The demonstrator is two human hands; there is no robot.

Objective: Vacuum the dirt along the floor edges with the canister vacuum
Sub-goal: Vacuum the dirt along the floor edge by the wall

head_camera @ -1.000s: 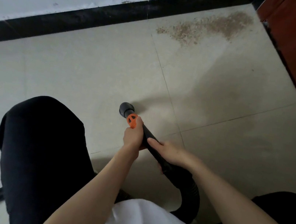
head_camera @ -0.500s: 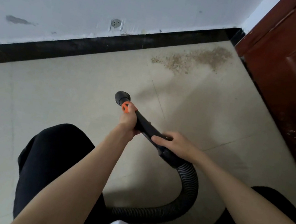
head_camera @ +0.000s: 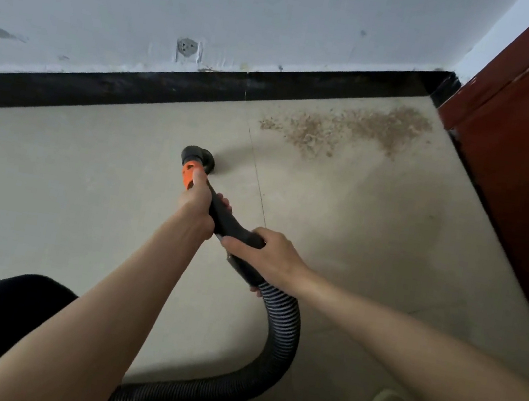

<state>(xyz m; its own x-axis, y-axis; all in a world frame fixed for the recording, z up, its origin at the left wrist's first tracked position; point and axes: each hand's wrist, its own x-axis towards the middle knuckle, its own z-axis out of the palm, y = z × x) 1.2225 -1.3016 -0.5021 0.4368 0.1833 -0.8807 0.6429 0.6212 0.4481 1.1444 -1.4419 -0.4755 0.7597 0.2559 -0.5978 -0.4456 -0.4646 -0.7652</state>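
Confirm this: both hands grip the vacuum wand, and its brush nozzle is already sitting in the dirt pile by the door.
Not quite. In the head view the brush nozzle sits on bare tile, short of the dirt pile. Both the left hand and the right hand grip the vacuum wand.

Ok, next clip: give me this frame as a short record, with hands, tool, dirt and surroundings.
left hand: grips the wand near its orange collar
right hand: grips the wand where the hose joins
nozzle: on or just above the floor, short of the dirt
dirt: brown patch near the baseboard, beside the door
progress: patch not yet reached
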